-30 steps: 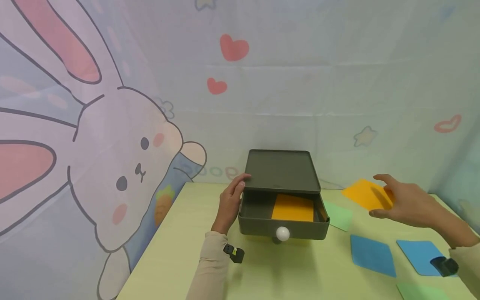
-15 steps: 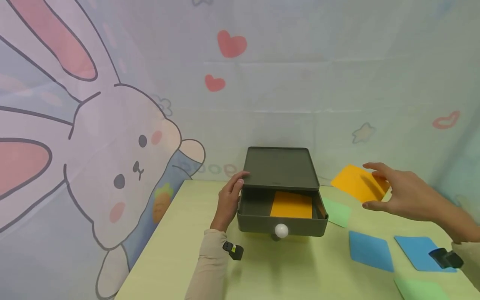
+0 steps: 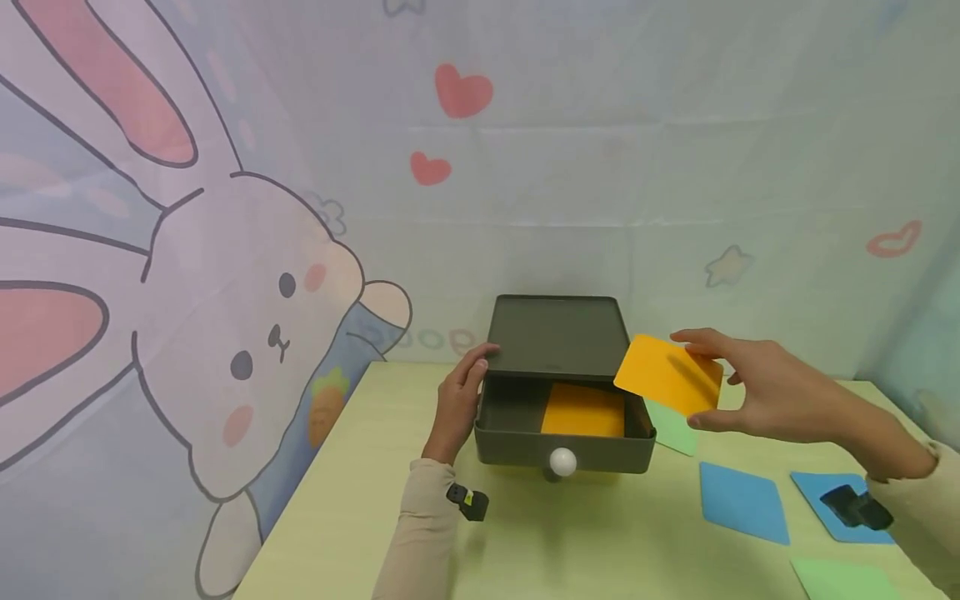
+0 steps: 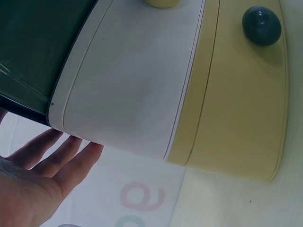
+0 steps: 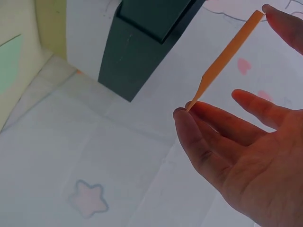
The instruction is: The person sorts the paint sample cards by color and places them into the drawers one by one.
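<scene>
A small desktop drawer cabinet (image 3: pixel 558 337) has its dark green top drawer (image 3: pixel 517 450) pulled out, with a white round knob (image 3: pixel 562 462). One orange card (image 3: pixel 585 410) lies inside that drawer. My left hand (image 3: pixel 456 408) rests against the cabinet's left side, its fingers extended along the wall in the left wrist view. With thumb and fingers at opposite edges, my right hand (image 3: pixel 772 392) holds another orange card (image 3: pixel 667 375) tilted in the air, beside the drawer's right rim. The right wrist view shows this card nearly edge-on.
Below the green drawer, the left wrist view shows a white drawer (image 4: pixel 128 80) and a yellow drawer (image 4: pixel 236 104). Right of the cabinet lie a green card (image 3: pixel 678 433), two blue cards (image 3: pixel 742 502) and another green card (image 3: pixel 843 579). A printed cloth backdrop (image 3: pixel 555 183) hangs behind.
My right hand has carried the orange card leftward, from over the table's right side to the drawer's right edge. My left hand has stayed on the cabinet.
</scene>
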{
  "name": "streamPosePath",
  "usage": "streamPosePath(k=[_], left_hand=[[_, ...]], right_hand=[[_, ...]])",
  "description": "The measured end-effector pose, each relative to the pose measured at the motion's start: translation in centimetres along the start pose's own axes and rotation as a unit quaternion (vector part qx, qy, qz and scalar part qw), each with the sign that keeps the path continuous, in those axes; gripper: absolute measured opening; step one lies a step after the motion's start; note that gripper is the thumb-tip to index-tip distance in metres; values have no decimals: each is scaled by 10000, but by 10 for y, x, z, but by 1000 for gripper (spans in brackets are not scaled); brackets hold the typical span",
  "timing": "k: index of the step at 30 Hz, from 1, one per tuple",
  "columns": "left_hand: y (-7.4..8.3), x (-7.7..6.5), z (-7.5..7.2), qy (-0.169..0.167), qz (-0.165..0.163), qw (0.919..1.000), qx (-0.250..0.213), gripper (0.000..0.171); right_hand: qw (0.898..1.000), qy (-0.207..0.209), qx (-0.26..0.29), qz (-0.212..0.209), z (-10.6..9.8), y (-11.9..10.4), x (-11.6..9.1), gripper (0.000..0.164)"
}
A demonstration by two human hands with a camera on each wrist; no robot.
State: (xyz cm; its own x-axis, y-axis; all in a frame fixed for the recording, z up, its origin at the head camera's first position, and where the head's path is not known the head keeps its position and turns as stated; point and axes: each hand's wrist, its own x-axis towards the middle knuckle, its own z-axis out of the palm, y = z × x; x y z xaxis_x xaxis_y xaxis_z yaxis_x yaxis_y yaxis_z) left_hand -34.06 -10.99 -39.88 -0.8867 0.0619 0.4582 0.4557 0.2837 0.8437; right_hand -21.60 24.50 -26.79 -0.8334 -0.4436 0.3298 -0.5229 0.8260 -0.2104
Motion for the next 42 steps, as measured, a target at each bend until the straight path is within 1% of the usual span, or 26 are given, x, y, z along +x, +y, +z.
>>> streamPosePath(k=[4,7,11,16,25,28,34,37,42], left_hand=[[-1,0,-1,26,1,10000,-47,33],[-1,0,0,24,-24,9999,-113,33],[-2,0,1,14,-43,9999,-147,33],[-4,0,1,16,-60,9998,-189,32],[-1,-1,0,26,-54,9997,-222,34],[0,-1,-1,9,-39,9998,-208,34],[1,-1,0,-4,-95,9996,-268,33],[1,-1,0,20,-116,9996,-270,32],[1,-2,1,31,-92,9996,-282,33]], right_hand=[[9997,19,77,-211,3,-11,10,81],[9992,-62,179,-358,6,-17,16,81],[9977,-271,345,-518,10,-23,20,80],[9948,-598,629,-542,17,-33,23,77],[9880,-960,888,-826,32,-44,32,73],[9867,-1022,837,-951,36,-45,33,72],[9879,-995,535,-1061,40,-43,36,69],[9877,-1015,488,-1085,43,-40,38,67],[9870,-1066,562,-1064,47,-37,40,64]])
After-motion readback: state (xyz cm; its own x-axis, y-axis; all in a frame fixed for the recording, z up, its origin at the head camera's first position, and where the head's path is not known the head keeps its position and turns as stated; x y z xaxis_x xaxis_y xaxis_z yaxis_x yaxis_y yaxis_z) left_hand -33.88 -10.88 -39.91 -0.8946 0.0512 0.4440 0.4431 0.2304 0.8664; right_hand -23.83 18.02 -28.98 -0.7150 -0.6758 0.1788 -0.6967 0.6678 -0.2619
